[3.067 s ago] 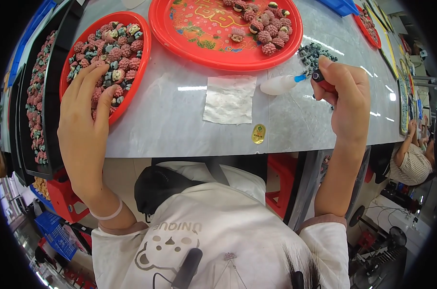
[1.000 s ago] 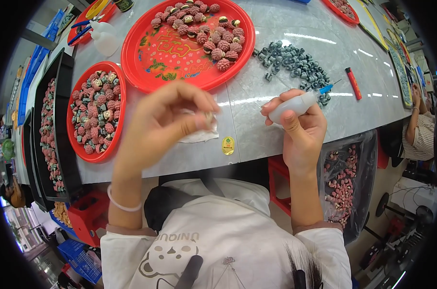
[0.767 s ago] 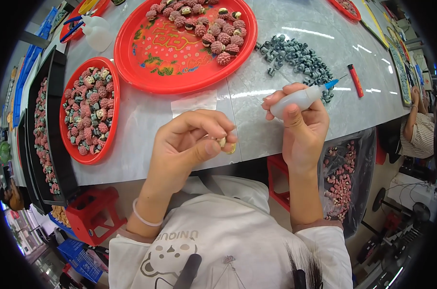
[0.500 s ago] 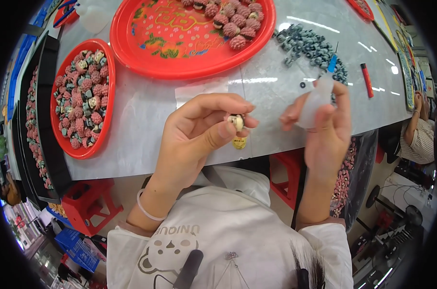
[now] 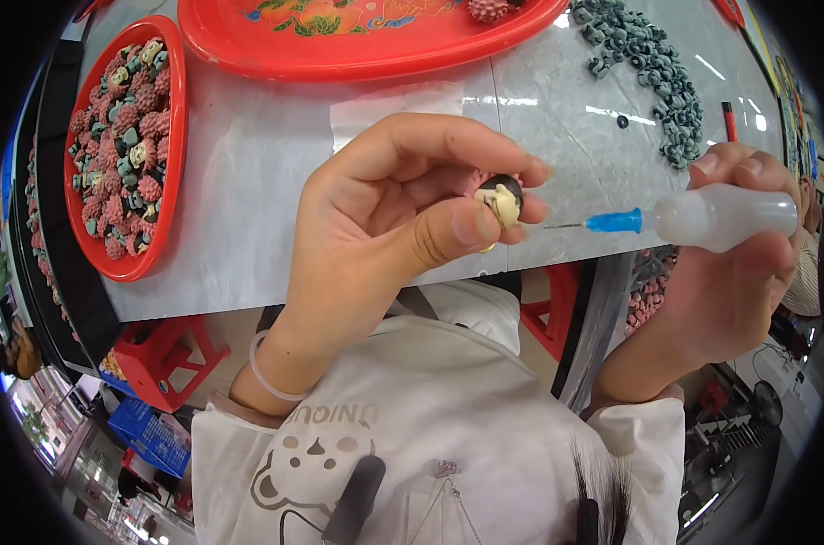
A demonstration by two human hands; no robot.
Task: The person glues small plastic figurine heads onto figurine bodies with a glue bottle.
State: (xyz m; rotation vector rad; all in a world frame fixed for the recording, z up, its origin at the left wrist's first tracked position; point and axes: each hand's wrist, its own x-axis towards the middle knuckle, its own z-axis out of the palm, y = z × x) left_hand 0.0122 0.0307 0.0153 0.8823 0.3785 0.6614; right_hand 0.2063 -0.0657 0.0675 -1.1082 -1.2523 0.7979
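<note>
1 figurine in left hand, needle-tipped bottle in right hand

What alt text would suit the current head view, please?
The left hand pinches a figurine while the right hand points a needle-tipped squeeze bottle toward it. At left, a red oval tray holds pink and grey pieces.

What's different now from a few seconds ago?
The left hand has moved right, from the red bowl, and now pinches a small figure. The right hand has let go of the red stick and picked up the white bottle, its needle now pointing left toward the figure. The bowl and white sheet stay on the table.
</note>
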